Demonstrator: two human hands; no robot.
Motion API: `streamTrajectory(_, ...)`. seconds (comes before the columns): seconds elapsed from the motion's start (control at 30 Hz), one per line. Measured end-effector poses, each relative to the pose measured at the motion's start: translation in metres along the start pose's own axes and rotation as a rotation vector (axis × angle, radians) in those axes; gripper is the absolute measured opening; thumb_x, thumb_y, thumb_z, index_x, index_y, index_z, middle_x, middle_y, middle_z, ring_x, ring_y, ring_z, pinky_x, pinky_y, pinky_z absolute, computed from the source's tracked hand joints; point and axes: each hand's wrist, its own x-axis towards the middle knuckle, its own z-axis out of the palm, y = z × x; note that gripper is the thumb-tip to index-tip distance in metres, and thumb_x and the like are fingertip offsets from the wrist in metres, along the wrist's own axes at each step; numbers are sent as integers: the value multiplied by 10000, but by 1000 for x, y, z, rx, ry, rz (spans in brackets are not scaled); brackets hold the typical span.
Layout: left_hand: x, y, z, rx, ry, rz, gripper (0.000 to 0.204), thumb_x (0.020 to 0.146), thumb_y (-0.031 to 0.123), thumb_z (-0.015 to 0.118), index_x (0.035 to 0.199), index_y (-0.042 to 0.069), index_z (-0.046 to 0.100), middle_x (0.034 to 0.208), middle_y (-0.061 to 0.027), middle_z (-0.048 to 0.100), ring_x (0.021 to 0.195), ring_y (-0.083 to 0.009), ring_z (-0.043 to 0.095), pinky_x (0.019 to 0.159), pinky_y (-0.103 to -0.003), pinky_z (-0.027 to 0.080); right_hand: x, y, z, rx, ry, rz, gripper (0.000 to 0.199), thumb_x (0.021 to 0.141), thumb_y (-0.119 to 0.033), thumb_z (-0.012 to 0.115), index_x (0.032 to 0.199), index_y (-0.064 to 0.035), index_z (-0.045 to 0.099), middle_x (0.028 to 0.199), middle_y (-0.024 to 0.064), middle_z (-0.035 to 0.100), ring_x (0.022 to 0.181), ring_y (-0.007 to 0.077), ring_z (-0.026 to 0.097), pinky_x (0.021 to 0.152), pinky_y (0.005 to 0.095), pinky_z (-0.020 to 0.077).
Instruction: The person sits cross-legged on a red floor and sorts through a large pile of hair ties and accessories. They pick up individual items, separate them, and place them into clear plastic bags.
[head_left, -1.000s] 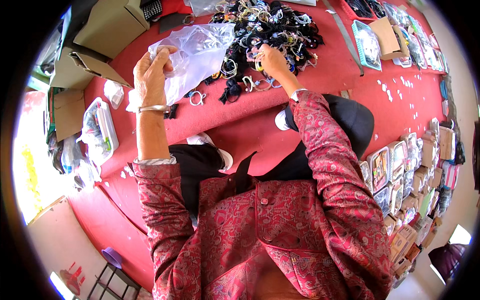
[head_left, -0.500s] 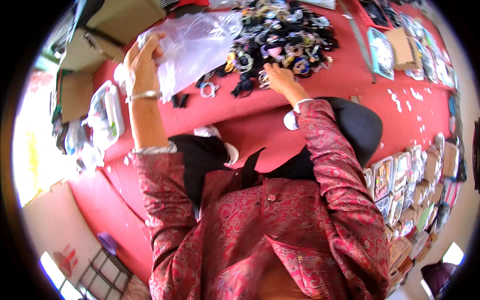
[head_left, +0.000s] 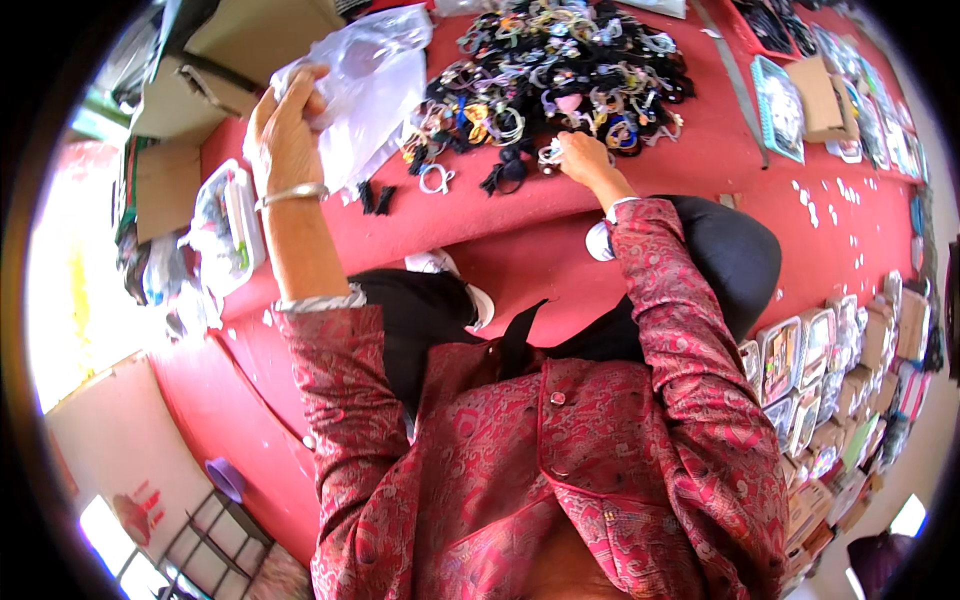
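Note:
My left hand [head_left: 283,135], with a metal bangle on the wrist, grips the edge of a clear plastic bag [head_left: 365,85] lying on the red surface. My right hand [head_left: 583,157] is closed on a small whitish hair tie at the near edge of a big pile of hair ties and bands [head_left: 560,70], mostly black with some coloured ones. A white ring-shaped tie [head_left: 435,180] and a few black ties [head_left: 378,198] lie loose between my hands. My sleeves are dark red with a pattern.
Cardboard boxes [head_left: 235,50] stand at the far left. A clear packet of goods [head_left: 225,225] lies left of my left arm. Carded packs [head_left: 780,95] lie at the far right, and stacked packaged goods [head_left: 830,380] line the right side.
My left hand has lifted the bag's edge higher and further out. My right hand has drawn back from the pile to its near edge, closing on a small whitish tie.

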Motion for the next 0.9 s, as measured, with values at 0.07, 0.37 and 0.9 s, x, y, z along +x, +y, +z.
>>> streamTrajectory(0.07,-2,-1,-1,-17,2,8,181,822,123,596,898,-39,618,620,38,453,589,-53,392,576,-182,319,9,-9,-13,108,43,86,233,729,-245,616,831,-40,575,794,179,622,760,337,606,647,442,480)
streamTrajectory(0.37,-1,-4,9,-69,-33,18,182,826,121,600,915,-38,609,602,33,475,564,-44,417,549,-170,332,47,-60,-42,201,419,-96,294,730,-145,582,1015,-117,514,797,125,641,688,324,620,582,465,479)
streamTrajectory(0.9,-4,-6,13,71,-76,4,188,859,150,557,919,-21,609,606,50,462,580,-37,409,559,-176,332,71,-54,-40,178,196,26,177,766,-195,586,837,-33,576,717,173,630,633,262,640,585,377,506)
